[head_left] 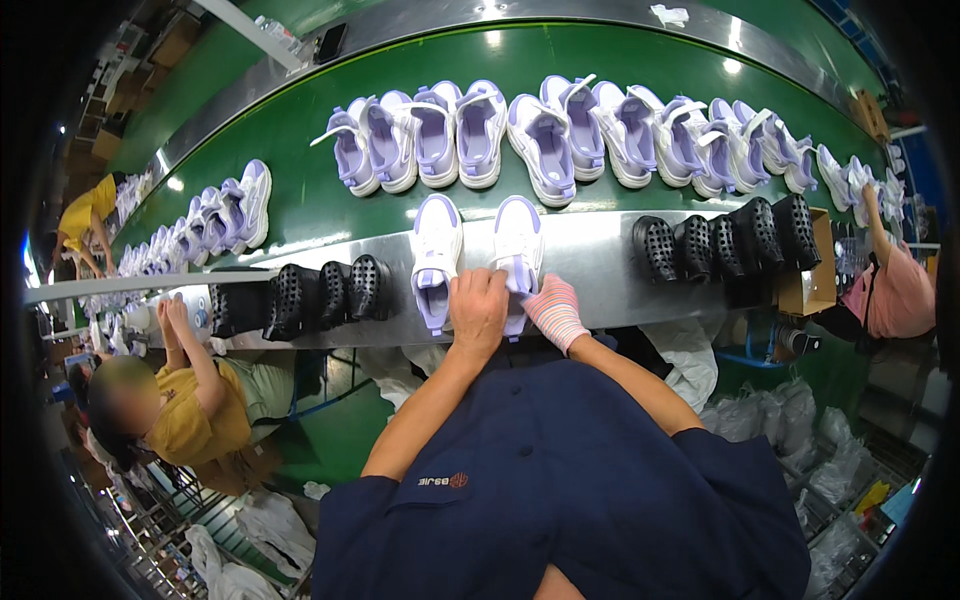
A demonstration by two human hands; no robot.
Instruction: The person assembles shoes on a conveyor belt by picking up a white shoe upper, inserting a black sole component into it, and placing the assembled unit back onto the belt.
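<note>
Two white and lavender sneakers lie on the steel ledge in front of me, toes pointing away. Both my hands are at the right sneaker (pixel 516 240). My bare left hand (pixel 479 308) has its fingers curled closed at the left side of that sneaker's opening. My right hand (pixel 557 312), in a striped pink and white glove, closes on the opening's right side near the heel. The fingertips of both hands are partly hidden. Just left of my left hand sits the left sneaker (pixel 436 245), its opening toward me, with no hand on it.
Several similar sneakers (pixel 480 130) line the green conveyor belt (pixel 300 215) beyond the ledge. Black studded shoe forms (pixel 368 288) stand on the left, and more forms (pixel 657 250) on the right beside a cardboard box (pixel 808 285). People work at both sides, one in yellow (pixel 200 410), one in pink (pixel 895 290).
</note>
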